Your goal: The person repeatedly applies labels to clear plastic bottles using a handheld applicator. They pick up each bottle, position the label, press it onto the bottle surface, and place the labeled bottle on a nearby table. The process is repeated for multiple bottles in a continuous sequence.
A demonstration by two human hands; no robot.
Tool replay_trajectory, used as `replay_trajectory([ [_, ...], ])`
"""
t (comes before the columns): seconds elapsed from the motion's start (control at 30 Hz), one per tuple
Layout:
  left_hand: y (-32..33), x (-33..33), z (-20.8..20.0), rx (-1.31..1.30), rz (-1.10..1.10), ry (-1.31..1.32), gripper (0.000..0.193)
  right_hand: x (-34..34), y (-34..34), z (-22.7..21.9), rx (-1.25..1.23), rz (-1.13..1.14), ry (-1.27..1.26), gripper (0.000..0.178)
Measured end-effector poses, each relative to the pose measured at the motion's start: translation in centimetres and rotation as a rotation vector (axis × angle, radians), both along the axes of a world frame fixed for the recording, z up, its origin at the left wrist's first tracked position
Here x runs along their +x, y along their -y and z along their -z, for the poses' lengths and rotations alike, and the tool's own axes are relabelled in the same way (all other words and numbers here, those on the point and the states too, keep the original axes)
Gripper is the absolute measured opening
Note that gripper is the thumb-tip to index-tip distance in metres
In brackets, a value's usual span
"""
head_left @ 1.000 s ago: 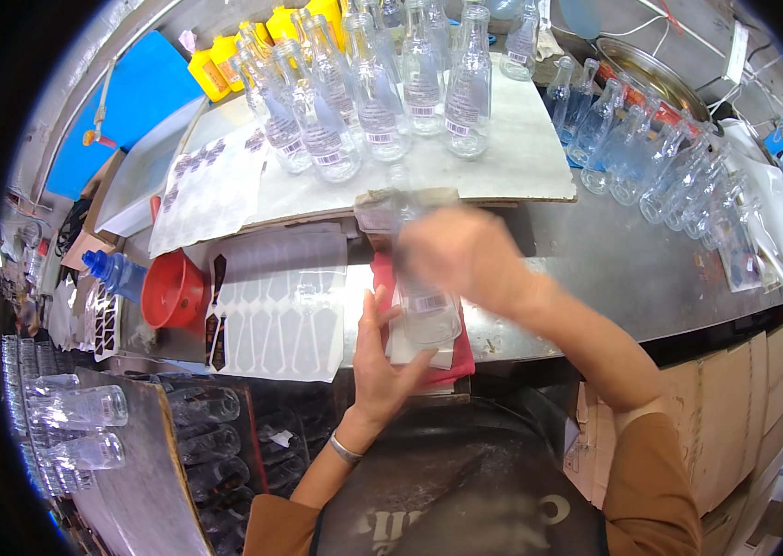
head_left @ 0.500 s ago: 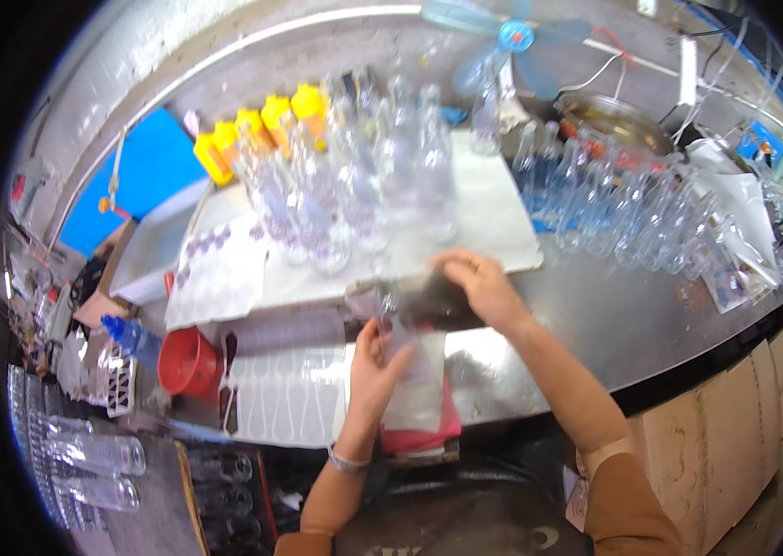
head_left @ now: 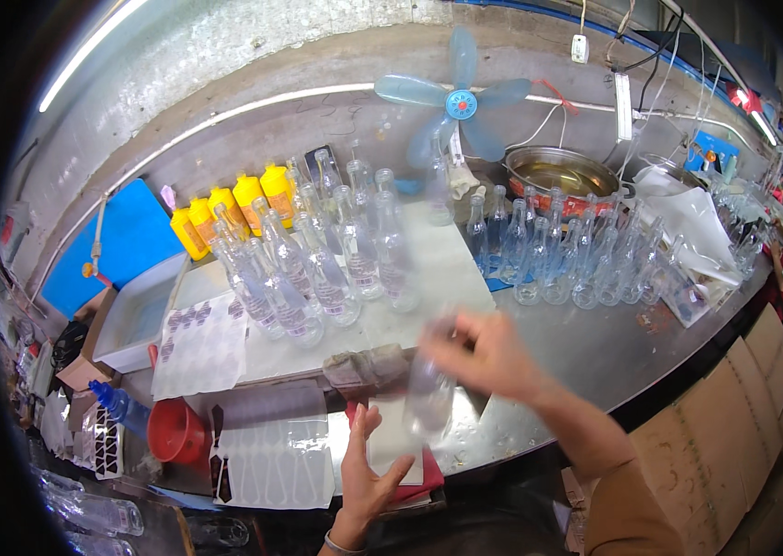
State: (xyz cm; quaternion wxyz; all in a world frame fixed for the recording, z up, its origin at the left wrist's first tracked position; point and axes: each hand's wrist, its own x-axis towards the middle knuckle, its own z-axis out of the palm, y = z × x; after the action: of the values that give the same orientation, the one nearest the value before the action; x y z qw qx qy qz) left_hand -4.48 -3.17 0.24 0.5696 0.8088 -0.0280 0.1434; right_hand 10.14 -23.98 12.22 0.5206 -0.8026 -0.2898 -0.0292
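Observation:
My right hand (head_left: 489, 357) grips a clear glass bottle (head_left: 429, 403) near its top. The bottle hangs upright over the near edge of the bench, smeared by motion. Left of it, my left hand (head_left: 368, 477) is open, thumb and fingers spread, holding nothing. A white pad (head_left: 390, 431) on red cloth (head_left: 427, 477) lies just beyond that hand. Past the pad rests a folded grey-brown cloth (head_left: 364, 368). Several clear bottles with purplish printing (head_left: 331, 292) stand together on a white-covered board (head_left: 452, 255).
More plain bottles (head_left: 586, 264) stand at the right, before a metal pan (head_left: 563, 171). A fan (head_left: 461, 104) is behind the board. To the left are yellow bottles (head_left: 248, 199), sheets of purple prints (head_left: 197, 338), a red cup (head_left: 176, 431) and a sheet of bottle-shaped pieces (head_left: 276, 445).
The bottle has passed from my left hand to my right. My left hand has opened and moved lower. A dark, blurred thing by my right hand is gone from there. The view has tilted up.

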Motion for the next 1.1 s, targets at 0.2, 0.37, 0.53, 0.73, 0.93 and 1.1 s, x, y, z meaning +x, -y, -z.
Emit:
replay_trajectory([
  [0.2, -0.7, 0.9, 0.8, -0.046, -0.005, -0.086, 0.087, 13.7, 1.4, -5.2, -0.099, 0.317, 0.400, 0.038],
  [0.37, -2.0, 1.8, 1.9, -0.077, -0.052, -0.152, 0.079, 24.5, -0.1, -3.0, -0.204, 0.425, 0.368, 0.052],
  [0.53, -2.8, 3.0, 1.7, -0.089, -0.129, -0.157, 0.066, 29.5, -2.2, -1.6, -0.324, 0.499, 0.317, 0.049],
  [0.73, -2.8, 4.2, 2.2, -0.097, -0.122, -0.186, 0.060, 32.0, -2.7, -0.8, -0.311, 0.496, 0.254, 0.059],
  [0.93, -3.0, 4.0, 2.9, -0.104, -0.119, -0.184, 0.058, 32.0, 0.9, 0.9, -0.109, 0.537, 0.265, 0.057],
  [1.1, -2.3, 3.6, 1.4, -0.069, -0.082, -0.184, 0.057, 32.0, 4.5, 8.3, -0.470, 0.511, 0.199, 0.048],
])
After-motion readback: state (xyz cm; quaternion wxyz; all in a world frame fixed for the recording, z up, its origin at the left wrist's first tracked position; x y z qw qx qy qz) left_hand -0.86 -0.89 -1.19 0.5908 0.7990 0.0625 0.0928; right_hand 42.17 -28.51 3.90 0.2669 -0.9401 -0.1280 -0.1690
